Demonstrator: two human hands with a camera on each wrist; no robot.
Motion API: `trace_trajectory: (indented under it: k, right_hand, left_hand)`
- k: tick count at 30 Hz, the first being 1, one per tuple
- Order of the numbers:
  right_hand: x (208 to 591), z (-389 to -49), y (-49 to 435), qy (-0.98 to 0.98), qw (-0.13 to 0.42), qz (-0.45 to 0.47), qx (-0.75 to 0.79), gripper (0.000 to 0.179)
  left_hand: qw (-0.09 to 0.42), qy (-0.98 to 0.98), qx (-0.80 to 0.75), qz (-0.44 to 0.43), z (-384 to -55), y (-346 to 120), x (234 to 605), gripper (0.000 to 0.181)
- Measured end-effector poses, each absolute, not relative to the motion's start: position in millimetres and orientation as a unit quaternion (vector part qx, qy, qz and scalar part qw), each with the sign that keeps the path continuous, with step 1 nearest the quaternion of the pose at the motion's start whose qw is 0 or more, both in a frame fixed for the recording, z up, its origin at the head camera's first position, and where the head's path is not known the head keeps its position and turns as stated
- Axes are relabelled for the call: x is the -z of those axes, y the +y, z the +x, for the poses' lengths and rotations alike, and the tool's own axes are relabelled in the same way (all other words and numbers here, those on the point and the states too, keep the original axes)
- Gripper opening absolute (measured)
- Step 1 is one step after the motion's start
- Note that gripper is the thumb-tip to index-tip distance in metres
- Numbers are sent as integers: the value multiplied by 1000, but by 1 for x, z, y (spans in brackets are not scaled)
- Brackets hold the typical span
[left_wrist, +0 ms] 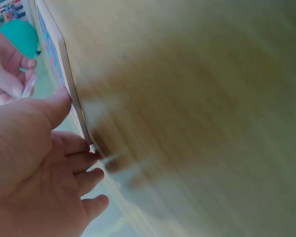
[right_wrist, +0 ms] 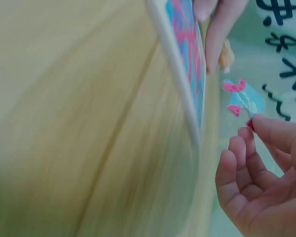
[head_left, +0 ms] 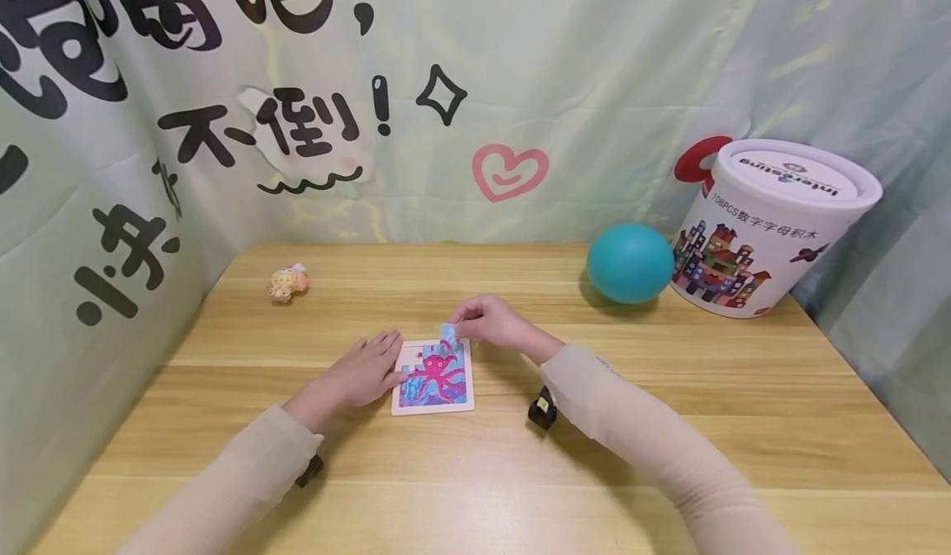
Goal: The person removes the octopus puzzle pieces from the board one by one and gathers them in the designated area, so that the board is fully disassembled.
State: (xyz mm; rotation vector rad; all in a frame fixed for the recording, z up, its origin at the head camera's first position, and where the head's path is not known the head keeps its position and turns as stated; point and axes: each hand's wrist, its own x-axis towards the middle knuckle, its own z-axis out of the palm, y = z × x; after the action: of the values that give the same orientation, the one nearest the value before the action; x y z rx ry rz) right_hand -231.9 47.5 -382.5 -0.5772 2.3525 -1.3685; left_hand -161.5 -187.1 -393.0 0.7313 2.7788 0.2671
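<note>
Head view: backdrop lettering (head_left: 182, 18) cropped at 10 o'clock; figurine (head_left: 288, 283) at 9, details too small. Right wrist view: left hand (right_wrist: 227, 24) cropped at 1 o'clock; puzzle board (right_wrist: 174, 64) blurred; right hand (right_wrist: 261, 182) (thumb, mainly) hides part of puzzle piece (right_wrist: 245, 98).

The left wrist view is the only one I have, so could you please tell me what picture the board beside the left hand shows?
Observer: The puzzle board shows a pink octopus, as the head view makes clear.
Operator: Thank you; which colours are on the piece that the right hand pinches?
Observer: In the right wrist view it is light blue with pink parts.
Operator: Is any part of the board unfilled, please?
Observer: Yes, there is a bare patch at its far left corner.
</note>
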Motion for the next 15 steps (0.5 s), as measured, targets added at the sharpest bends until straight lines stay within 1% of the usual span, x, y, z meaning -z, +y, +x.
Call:
trace_trajectory:
  k: [6,15]
  right_hand:
    - [388,-241,80,826,175,-196,499,9]
    - [397,-247,116,840,194,-166,479,12]
  left_hand:
    - [122,956,-86,254,-161,-188,394,62]
    - [122,955,-90,256,-162,-190,395,62]
